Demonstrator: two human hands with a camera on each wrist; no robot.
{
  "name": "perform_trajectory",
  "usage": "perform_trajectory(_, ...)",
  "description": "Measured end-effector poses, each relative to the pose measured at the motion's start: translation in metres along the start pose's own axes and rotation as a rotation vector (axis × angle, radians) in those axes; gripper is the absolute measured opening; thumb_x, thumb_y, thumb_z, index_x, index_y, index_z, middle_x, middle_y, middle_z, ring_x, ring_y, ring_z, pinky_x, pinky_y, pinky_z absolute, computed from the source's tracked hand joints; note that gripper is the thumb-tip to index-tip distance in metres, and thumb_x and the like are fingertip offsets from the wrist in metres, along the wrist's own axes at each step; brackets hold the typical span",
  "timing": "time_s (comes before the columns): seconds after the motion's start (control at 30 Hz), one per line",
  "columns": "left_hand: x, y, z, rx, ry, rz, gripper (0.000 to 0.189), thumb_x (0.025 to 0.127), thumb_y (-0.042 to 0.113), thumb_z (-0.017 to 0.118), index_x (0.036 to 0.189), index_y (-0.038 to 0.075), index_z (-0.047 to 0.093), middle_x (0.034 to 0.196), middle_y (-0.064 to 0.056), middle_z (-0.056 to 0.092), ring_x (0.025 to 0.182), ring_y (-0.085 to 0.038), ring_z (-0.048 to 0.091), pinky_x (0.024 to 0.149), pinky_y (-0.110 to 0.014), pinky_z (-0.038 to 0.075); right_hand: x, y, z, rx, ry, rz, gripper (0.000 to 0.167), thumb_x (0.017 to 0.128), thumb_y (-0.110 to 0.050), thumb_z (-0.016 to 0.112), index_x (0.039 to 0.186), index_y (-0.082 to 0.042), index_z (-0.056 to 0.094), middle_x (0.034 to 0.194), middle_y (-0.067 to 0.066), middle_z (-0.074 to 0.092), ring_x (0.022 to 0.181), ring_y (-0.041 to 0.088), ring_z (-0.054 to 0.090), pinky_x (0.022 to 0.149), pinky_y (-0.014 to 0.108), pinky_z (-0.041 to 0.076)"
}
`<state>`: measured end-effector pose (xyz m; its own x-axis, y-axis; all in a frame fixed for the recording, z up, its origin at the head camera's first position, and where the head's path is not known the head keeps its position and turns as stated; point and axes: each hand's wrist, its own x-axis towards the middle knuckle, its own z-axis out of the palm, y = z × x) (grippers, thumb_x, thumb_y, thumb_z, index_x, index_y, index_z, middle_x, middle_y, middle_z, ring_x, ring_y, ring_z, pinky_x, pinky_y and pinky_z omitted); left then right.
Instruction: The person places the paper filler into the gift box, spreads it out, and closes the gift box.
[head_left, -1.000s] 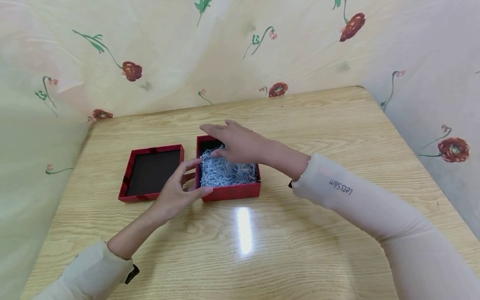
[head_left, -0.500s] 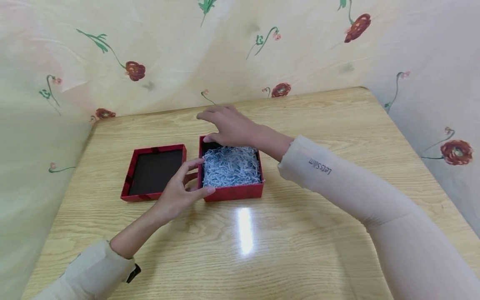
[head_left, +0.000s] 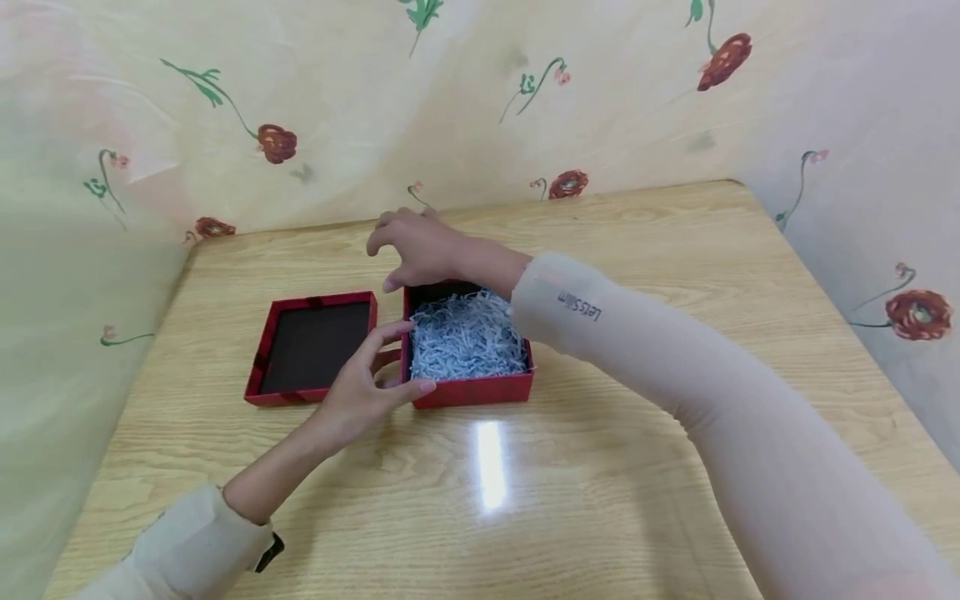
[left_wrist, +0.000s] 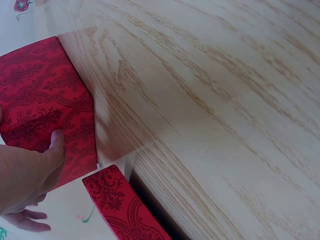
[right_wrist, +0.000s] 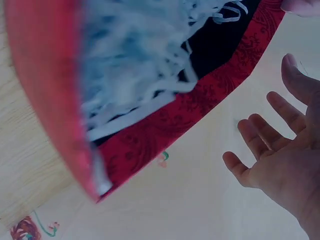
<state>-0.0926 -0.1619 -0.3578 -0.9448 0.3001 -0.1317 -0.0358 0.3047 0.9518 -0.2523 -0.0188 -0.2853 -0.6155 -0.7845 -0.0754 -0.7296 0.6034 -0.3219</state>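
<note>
Head view: red patterned box (head_left: 476, 392) on the counter (head_left: 420, 508), pale-blue shredded paper (head_left: 467, 337) inside. Left hand (head_left: 358, 393) holds the box's near-left corner. Right hand (head_left: 422, 247) by the box's far-left corner, fingers loosely bent, clear of the rim. Red lid (head_left: 315, 346), black interior upward, left of the box.

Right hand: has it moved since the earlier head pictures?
Yes. Against the table, the right hand has shifted left and toward the table's far edge, away from the paper shreds.
</note>
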Motion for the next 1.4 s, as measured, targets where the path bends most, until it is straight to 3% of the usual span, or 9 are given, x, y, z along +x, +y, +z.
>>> perform_trajectory(0.17, -0.002, 0.000, 0.000, 0.003, 0.003, 0.004, 0.076, 0.082, 0.024, 0.078, 0.145, 0.022, 0.035, 0.151, 0.004, 0.031, 0.136, -0.028, 0.034, 0.104, -0.051, 0.039, 0.014, -0.010, 0.006, -0.075, -0.032, 0.009, 0.046, 0.083, -0.038, 0.075, 0.124, -0.022, 0.064, 0.137, 0.002, 0.049, 0.126, 0.024, 0.039, 0.108, 0.056, 0.024)
perform_trajectory(0.4, -0.001, 0.004, 0.002, 0.003, 0.002, 0.016, 0.076, 0.082, 0.021, 0.078, 0.145, 0.022, 0.035, 0.151, 0.004, 0.031, 0.135, -0.028, 0.034, 0.104, -0.050, 0.040, 0.026, -0.021, 0.013, -0.175, -0.126, 0.085, 0.041, 0.081, -0.044, 0.075, 0.116, -0.023, 0.066, 0.128, -0.001, 0.052, 0.126, 0.026, 0.040, 0.109, 0.058, 0.019)
perform_trajectory(0.63, -0.002, 0.005, 0.004, -0.004, 0.013, 0.015, 0.076, 0.082, 0.019, 0.078, 0.145, 0.021, 0.036, 0.150, 0.001, 0.031, 0.136, -0.026, 0.034, 0.104, -0.050, 0.039, 0.035, -0.026, 0.022, -0.216, -0.226, 0.167, 0.027, 0.080, -0.042, 0.076, 0.088, -0.020, 0.063, 0.106, -0.005, 0.056, 0.109, 0.019, 0.046, 0.106, 0.051, 0.023)
perform_trajectory(0.9, -0.002, 0.001, 0.004, -0.011, 0.008, 0.002, 0.073, 0.082, 0.022, 0.078, 0.143, 0.021, 0.037, 0.148, 0.001, 0.033, 0.134, -0.025, 0.036, 0.102, -0.049, 0.042, 0.036, -0.036, 0.040, -0.269, -0.320, 0.220, 0.028, 0.088, -0.032, 0.067, 0.113, -0.023, 0.061, 0.117, -0.005, 0.060, 0.121, 0.021, 0.045, 0.115, 0.053, 0.011)
perform_trajectory(1.2, 0.000, -0.001, 0.002, -0.022, 0.006, -0.001, 0.070, 0.082, 0.021, 0.078, 0.140, 0.023, 0.039, 0.146, 0.002, 0.035, 0.133, -0.025, 0.036, 0.102, -0.049, 0.043, 0.040, -0.039, 0.055, -0.333, -0.333, 0.211, 0.023, 0.096, -0.028, 0.054, 0.119, -0.024, 0.060, 0.112, -0.006, 0.062, 0.101, 0.017, 0.054, 0.114, 0.052, 0.016)
perform_trajectory(1.4, 0.000, -0.001, 0.003, -0.023, 0.008, -0.034, 0.068, 0.082, 0.023, 0.078, 0.138, 0.022, 0.040, 0.146, 0.003, 0.035, 0.134, -0.026, 0.037, 0.103, -0.049, 0.042, 0.042, -0.038, 0.061, -0.458, -0.363, 0.210, 0.027, 0.100, -0.030, 0.046, 0.125, -0.025, 0.057, 0.116, -0.006, 0.062, 0.097, 0.017, 0.058, 0.108, 0.052, 0.026)
